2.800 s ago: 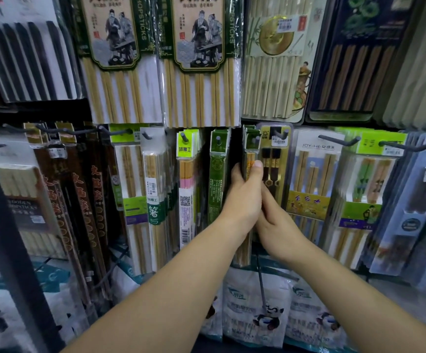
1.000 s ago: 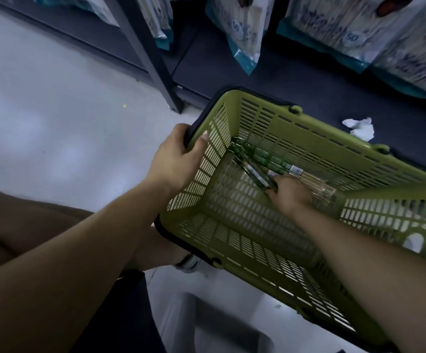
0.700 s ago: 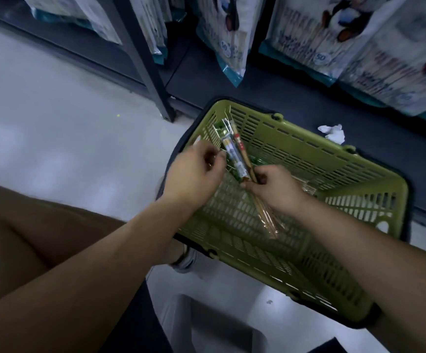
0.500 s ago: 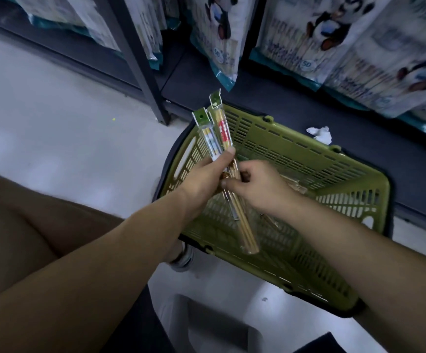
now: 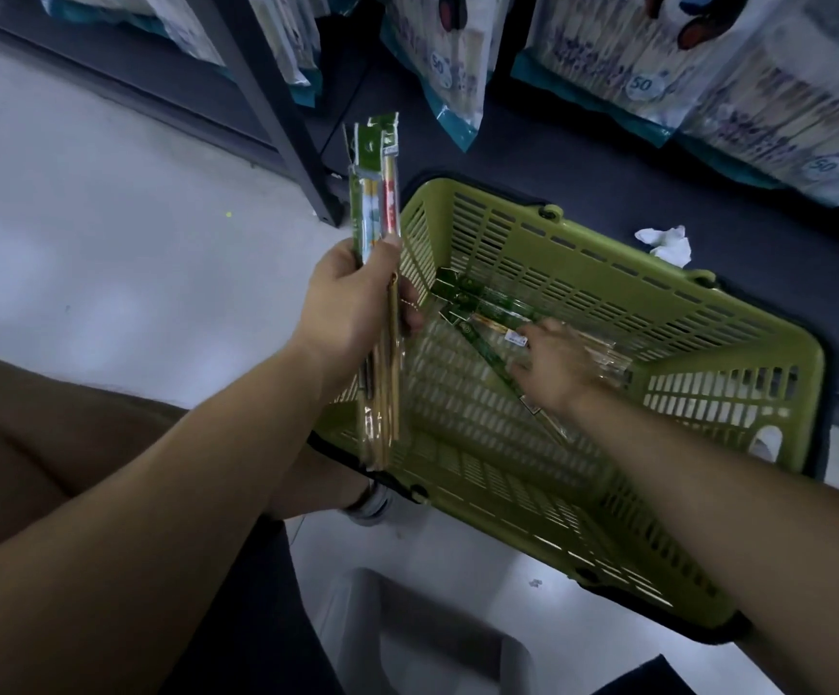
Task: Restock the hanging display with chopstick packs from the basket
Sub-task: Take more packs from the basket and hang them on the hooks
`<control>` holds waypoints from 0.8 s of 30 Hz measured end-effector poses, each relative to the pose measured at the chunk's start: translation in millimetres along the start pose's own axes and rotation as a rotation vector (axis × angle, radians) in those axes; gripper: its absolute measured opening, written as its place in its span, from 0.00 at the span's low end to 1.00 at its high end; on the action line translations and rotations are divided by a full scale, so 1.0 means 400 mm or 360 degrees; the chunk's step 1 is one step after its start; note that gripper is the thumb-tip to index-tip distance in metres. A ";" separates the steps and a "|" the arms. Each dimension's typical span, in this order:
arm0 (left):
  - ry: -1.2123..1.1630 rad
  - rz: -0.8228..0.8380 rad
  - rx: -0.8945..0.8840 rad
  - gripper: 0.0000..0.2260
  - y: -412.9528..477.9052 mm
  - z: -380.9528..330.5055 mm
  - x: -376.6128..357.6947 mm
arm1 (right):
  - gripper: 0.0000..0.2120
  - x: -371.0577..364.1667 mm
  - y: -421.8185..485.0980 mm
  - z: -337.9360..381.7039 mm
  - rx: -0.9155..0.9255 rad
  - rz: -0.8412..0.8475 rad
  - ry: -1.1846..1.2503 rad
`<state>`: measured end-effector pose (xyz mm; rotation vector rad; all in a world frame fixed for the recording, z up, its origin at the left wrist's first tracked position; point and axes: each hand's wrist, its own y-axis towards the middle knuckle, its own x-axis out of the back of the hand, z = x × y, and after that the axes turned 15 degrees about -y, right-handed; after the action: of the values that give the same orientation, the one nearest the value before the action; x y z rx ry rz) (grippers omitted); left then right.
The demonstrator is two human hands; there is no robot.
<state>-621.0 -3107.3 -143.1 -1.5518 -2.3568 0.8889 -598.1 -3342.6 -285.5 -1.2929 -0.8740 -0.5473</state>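
Some chopstick packs (image 5: pixel 375 203) stand gripped in the left hand (image 5: pixel 352 303) at the left edge of the basket (image 5: pixel 608 273). The right hand (image 5: pixel 553 363) touches loose packs (image 5: pixel 477 301) inside; its grip is too blurry to tell.

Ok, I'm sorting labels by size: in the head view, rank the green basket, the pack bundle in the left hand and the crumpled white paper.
1. green basket, clearly largest.
2. pack bundle, long and thin, held nearer the camera.
3. crumpled white paper, smallest, lying farther off.
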 end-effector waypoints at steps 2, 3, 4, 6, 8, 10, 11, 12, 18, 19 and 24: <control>0.0006 -0.0011 0.0014 0.11 0.001 0.016 0.002 | 0.34 -0.040 0.028 -0.009 -0.0043 0.0040 -0.0114; -0.0037 -0.0019 0.0043 0.11 0.002 0.025 0.002 | 0.36 -0.057 0.039 -0.010 -0.0058 0.0041 -0.0157; -0.0084 -0.0024 0.0071 0.11 0.004 0.033 0.003 | 0.37 -0.072 0.047 -0.009 -0.0074 0.0044 -0.0190; -0.0127 -0.0028 0.0102 0.11 0.011 0.045 0.005 | 0.37 -0.096 0.059 -0.009 -0.0093 0.0054 -0.0235; -0.0130 -0.0024 0.0104 0.11 0.018 0.051 0.005 | 0.34 -0.110 0.066 -0.010 -0.0116 0.0080 -0.0236; -0.0116 -0.0015 0.0092 0.10 0.026 0.053 0.004 | 0.29 -0.116 0.073 -0.010 -0.0110 0.0101 -0.0209; -0.0102 -0.0013 0.0082 0.10 0.028 0.054 0.003 | 0.26 -0.117 0.077 -0.008 -0.0094 0.0103 -0.0219; -0.0091 -0.0014 0.0071 0.10 0.029 0.054 0.002 | 0.22 -0.117 0.081 -0.007 -0.0083 0.0088 -0.0237; -0.0169 -0.0040 0.0093 0.09 0.031 0.065 -0.003 | 0.20 -0.101 0.085 -0.034 -0.0046 0.0070 -0.0195; -0.0206 -0.0047 0.0106 0.09 0.030 0.067 -0.004 | 0.20 -0.092 0.078 -0.034 -0.0036 0.0106 -0.0127; -0.0267 -0.0022 0.0165 0.07 0.014 0.074 -0.024 | 0.11 -0.014 0.021 -0.007 0.0041 0.0011 0.0427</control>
<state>-626.0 -3125.4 -168.5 -1.4722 -2.3859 1.1608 -594.1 -3344.1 -295.1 -1.1668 -0.6511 -0.6847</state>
